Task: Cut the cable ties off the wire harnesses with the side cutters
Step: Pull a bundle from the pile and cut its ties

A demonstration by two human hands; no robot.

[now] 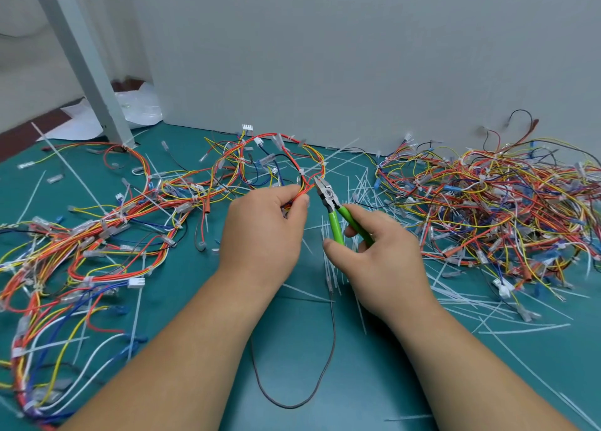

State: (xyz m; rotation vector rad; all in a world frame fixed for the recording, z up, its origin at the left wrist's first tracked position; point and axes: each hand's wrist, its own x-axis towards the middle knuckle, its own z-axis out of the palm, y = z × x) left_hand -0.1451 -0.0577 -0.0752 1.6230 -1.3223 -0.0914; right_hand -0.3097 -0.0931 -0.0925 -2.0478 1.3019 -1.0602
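Green mat (pixel 292 349) covers the bench, and a plain grey wall (pixel 357 57) closes off the back. At far left a grey post (pixel 87 63) slants down to the mat, with crumpled white plastic (pixel 136 109) behind its foot.

Harnesses (pixel 97 235) of red, orange, yellow, blue and white wire sprawl across the left side, bound at intervals and ending in clear and white connectors. One of them rises into a loop (pixel 286 157) near the middle of the back edge.

The left hand (pixel 263 229) grips the lower end of that loop, fingers curled round the bundle and thumb pressed against it, knuckles up. A white tie (pixel 301 171) sits on the bundle just above the fingertips.

Just right of it are the cutters (pixel 328 196), their nose pointing up and left, close beside the bundle. The jaws look almost together, though blur makes it hard to say whether they touch the tie or the wires. The right hand (pixel 380 255) holds the green handles, thumb on the near one and fingers wrapped over the far one.

A thin grey wire (pixel 331 349) hangs in a long loop on the mat between the forearms.

Cut ties (pixel 364 190) lie as white strips under and beyond the right hand, with more scattered toward the front right. Further right a dense heap (pixel 487 203) of harnesses is piled against the wall.
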